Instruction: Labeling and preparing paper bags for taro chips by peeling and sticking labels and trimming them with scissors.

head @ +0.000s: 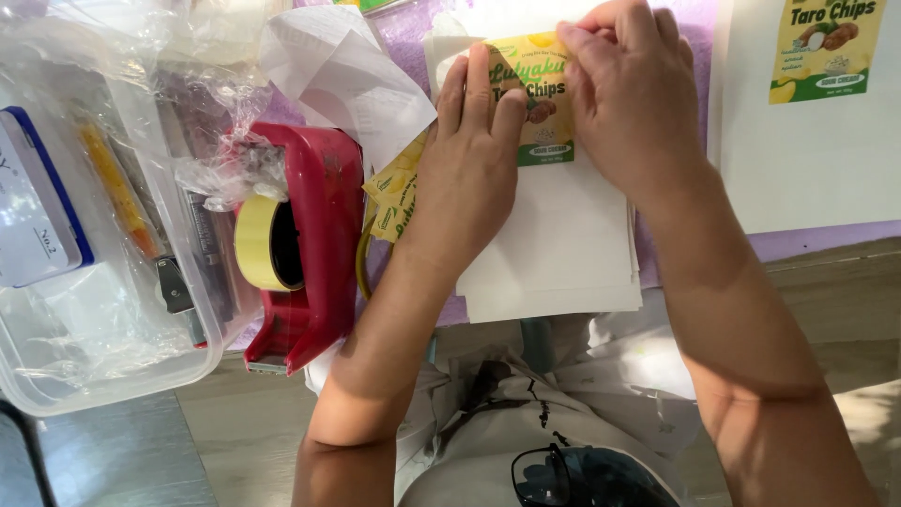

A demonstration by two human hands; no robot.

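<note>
A yellow-green printed label lies on a stack of white paper bags on the purple table. My left hand presses flat on the label's left part with fingers together. My right hand pinches the label's upper right edge. Beside my left wrist lies a small pile of more yellow labels, partly hidden under the hand.
A red tape dispenser with a yellow roll stands left of the bags. Further left is a clear plastic box with plastic wrap and small items. Another white bag bearing a label lies at the right. Crumpled white paper lies behind the dispenser.
</note>
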